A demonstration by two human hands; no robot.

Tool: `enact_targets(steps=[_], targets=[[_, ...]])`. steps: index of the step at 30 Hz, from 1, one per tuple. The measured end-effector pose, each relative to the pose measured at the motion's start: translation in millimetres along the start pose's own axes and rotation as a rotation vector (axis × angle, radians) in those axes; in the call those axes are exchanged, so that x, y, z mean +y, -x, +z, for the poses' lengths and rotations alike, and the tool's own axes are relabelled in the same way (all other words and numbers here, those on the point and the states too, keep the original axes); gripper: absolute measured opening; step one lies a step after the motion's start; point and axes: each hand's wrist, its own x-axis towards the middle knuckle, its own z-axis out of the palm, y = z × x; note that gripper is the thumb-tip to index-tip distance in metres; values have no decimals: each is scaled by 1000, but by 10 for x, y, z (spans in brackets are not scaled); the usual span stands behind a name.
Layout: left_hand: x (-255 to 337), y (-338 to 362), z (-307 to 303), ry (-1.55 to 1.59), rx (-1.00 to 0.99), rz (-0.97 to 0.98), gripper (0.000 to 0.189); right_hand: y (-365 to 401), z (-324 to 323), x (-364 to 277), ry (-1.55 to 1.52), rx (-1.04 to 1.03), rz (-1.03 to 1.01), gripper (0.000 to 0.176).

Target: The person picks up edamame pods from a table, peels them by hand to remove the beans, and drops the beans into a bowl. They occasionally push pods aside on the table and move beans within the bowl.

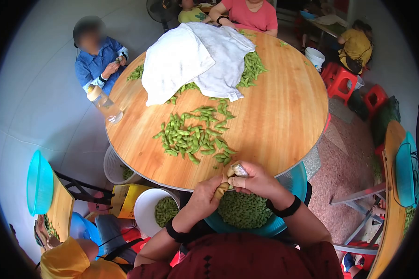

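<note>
My left hand (207, 199) and my right hand (258, 180) meet at the near edge of the round wooden table (284, 111). Both are closed, fingertips pinched together, with tan and silvery coverings on some fingers. Whatever lies between them is too small and hidden to name. Directly below, a turquoise basin (278, 228) holds a heap of shelled green beans (244, 210). A loose pile of green soybean pods (191, 135) lies on the tabletop just beyond my hands.
White cloths (179, 60) cover more pods farther back. A water bottle (108, 108) stands at the left edge. Beside my left arm is a white bucket (144, 211) with beans. People sit around, one in blue (95, 60). Red stools (340, 84) stand right.
</note>
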Motion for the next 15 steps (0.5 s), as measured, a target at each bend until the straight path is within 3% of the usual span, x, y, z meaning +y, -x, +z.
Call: enact_targets(steps=[3,5,9,11,15], targets=[[-29,23,25,-13,-31,-51,9,-26,66,39,27,27,-7,13],[-41,31,38,4,12,-21,7,-79,90,116,131,64,-176,12],[7,44,-5,-7,-16,-28,5,-85,119,147,65,67,-133,11],[8,54,-17,69,-1,-104,3,-58,144,112,-159,48,-40,11],[65,61,17,80,50,-179,8,123,122,82,-210,98,-73,12]])
